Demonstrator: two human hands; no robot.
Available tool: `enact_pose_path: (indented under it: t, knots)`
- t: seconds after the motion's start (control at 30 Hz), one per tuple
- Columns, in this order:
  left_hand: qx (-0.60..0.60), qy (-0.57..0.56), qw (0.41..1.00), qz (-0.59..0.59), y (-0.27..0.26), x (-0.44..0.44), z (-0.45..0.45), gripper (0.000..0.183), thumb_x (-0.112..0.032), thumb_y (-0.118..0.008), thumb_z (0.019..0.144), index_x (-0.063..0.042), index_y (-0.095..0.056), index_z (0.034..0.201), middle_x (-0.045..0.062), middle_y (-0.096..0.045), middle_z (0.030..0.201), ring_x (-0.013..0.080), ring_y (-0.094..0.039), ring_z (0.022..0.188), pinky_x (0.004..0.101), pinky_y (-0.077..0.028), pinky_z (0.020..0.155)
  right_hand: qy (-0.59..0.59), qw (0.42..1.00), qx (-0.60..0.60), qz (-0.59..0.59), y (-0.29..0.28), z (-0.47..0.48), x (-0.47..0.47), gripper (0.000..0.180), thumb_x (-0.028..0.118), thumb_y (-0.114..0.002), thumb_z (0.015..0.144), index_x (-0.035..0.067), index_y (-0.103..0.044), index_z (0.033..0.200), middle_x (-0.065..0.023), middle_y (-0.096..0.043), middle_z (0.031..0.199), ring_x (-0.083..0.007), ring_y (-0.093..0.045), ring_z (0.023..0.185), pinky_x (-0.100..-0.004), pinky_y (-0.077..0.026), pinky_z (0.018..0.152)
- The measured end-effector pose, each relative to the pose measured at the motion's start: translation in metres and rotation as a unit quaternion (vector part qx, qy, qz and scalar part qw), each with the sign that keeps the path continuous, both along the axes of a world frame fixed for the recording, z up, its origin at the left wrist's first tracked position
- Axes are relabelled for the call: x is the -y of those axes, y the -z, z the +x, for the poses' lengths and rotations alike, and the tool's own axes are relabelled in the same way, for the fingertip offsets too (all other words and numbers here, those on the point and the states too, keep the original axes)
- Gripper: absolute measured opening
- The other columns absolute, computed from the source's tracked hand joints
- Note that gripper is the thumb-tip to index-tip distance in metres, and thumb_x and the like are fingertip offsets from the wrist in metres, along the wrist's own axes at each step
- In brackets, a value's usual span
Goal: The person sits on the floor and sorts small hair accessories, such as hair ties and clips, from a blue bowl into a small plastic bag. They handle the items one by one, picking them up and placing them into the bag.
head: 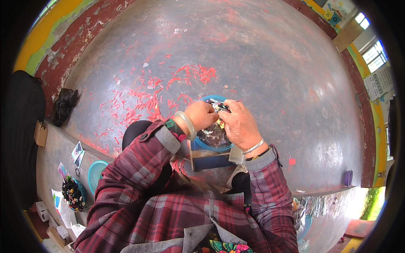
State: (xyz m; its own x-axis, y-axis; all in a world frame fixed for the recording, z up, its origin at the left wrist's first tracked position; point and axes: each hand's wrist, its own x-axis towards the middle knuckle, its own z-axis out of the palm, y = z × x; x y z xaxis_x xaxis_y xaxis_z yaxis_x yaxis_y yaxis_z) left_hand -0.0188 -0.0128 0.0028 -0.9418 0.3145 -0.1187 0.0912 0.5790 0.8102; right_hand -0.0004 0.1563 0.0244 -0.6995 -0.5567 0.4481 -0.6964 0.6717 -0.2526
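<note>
A round blue basin (211, 148) stands on a small stool (205, 161) in front of me, holding dark elastic bands and small mixed trinkets. Over its left side is my left hand (200, 115), fingers pinched together on a small item that is mostly hidden. My right hand (239, 124) bends over the basin's right side, its fingers closed around a small dark elastic piece (224, 107) with light and coloured bits near it. The two hands' fingertips nearly meet above the basin. What exactly each holds is partly covered by the fingers.
Red strips (148, 102) lie scattered on the concrete floor. At the left are a black plastic bag (65, 106), a teal basin (95, 177) and a container heaped with dark hair ties (73, 194). Clear packets (313, 205) and a purple tub (348, 178) are at the right.
</note>
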Motion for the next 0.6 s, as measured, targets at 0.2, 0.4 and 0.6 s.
enact_pose_path:
  t: [0.2,0.4,0.6]
  knots:
    - [0.062,0.005,0.997,0.052,-0.005,0.0,0.0,0.028,-0.024,-0.057,0.081,0.003,-0.062,0.077,0.01,-0.06,0.064,0.0133,-0.053,0.058,0.0312,-0.044,0.055,0.021,0.998,0.037,-0.041,0.003,-0.002,-0.006,0.016,-0.001,-0.056,0.067,0.006,-0.063,0.08,-0.0153,-0.052,0.112,-0.0306,-0.052,0.098,-0.0379,-0.044,0.08]
    - [0.053,0.006,0.965,0.255,-0.013,0.008,-0.004,0.037,-0.017,-0.063,0.082,0.002,-0.052,0.112,0.004,-0.06,0.099,0.0067,-0.052,0.079,0.0221,-0.044,0.065,-0.018,0.962,0.151,-0.225,-0.008,-0.019,-0.035,0.031,-0.012,-0.055,0.062,0.011,-0.069,0.077,-0.0136,-0.046,0.126,-0.0273,-0.048,0.112,-0.0336,-0.042,0.087]
    - [0.227,0.131,0.894,0.365,-0.03,0.005,0.005,0.034,-0.019,-0.066,0.081,-0.001,-0.056,0.108,0.003,-0.062,0.093,0.0056,-0.054,0.072,0.0197,-0.044,0.056,-0.058,0.924,0.214,-0.312,-0.016,-0.017,-0.036,0.035,-0.014,-0.055,0.062,0.012,-0.071,0.08,-0.0132,-0.045,0.131,-0.0261,-0.045,0.118,-0.0317,-0.04,0.091]
